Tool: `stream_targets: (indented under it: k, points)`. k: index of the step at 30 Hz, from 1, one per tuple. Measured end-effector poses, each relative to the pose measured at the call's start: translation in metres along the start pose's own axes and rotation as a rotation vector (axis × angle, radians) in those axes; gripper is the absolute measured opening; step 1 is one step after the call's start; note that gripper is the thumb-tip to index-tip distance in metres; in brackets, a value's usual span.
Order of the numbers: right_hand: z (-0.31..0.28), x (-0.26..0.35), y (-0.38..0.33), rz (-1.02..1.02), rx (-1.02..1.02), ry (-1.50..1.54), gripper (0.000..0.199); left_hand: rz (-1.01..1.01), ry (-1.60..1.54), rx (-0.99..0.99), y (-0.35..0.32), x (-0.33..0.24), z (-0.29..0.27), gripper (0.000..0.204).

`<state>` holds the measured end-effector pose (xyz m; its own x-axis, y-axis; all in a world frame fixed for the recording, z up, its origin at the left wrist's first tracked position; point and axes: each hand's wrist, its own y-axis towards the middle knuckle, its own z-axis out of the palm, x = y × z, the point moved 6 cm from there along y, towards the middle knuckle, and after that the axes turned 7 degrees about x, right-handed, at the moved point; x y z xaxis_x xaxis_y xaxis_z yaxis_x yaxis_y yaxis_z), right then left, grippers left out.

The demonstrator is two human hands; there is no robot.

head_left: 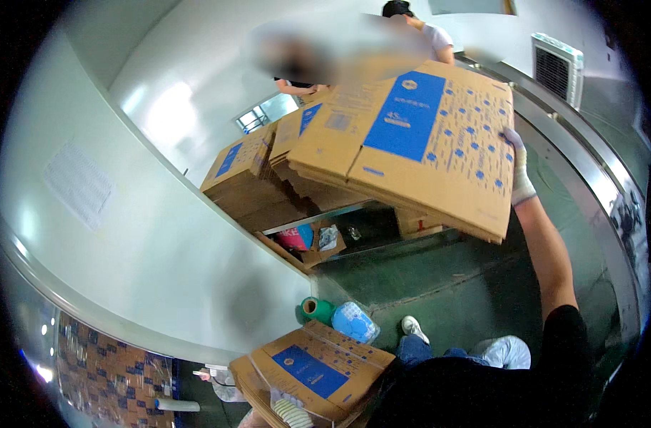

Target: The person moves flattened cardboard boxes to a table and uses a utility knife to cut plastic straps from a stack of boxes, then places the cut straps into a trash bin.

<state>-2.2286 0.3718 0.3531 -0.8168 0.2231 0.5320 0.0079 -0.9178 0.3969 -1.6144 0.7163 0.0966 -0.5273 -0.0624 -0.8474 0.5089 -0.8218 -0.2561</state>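
Note:
Both my hands wear pale knitted gloves. My right hand (519, 165) grips the right edge of a stack of flattened cardboard boxes (468, 178), its thumb side at the edge. The stack is tilted, brown with a blue printed panel, and its far left part overlaps other cartons. At the lower left, my left hand (291, 412) is closed at the near edge of a second bundle of flattened cardboard boxes (268, 357), bound with clear strapping. That bundle hangs beside my left leg. The fingertips of both hands are partly hidden.
More flattened cartons (240, 160) are piled on a table, with an open box of odds and ends (325, 250) below. A green roll (315, 308) and blue-white package (354, 321) lie by the white partition (147, 235). Two people stand beyond; metal rails (575, 143) curve along the right.

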Motion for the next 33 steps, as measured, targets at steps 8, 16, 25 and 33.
stream_targets:
  k: [8, 16, 25, 33]
  points:
    - [-0.023, 0.022, 0.063, 0.029, 0.124, -0.195, 0.061, 0.069, -0.095, -0.084, -0.081, 0.122, -0.010, 0.035]
    - [-0.025, -0.001, 0.145, 0.153, 0.387, -0.240, 0.060, 0.088, -0.118, -0.168, -0.124, 0.214, 0.040, 0.034]
    - [-0.118, 0.029, 0.205, -0.122, -0.214, -1.844, 0.060, 0.068, -0.051, -0.168, -0.111, 0.244, 0.127, 0.032]
    - [-0.380, -0.021, -0.027, 0.487, 0.003, -1.294, 0.024, 0.045, -0.127, 0.105, -0.126, 0.277, 0.258, 0.030]
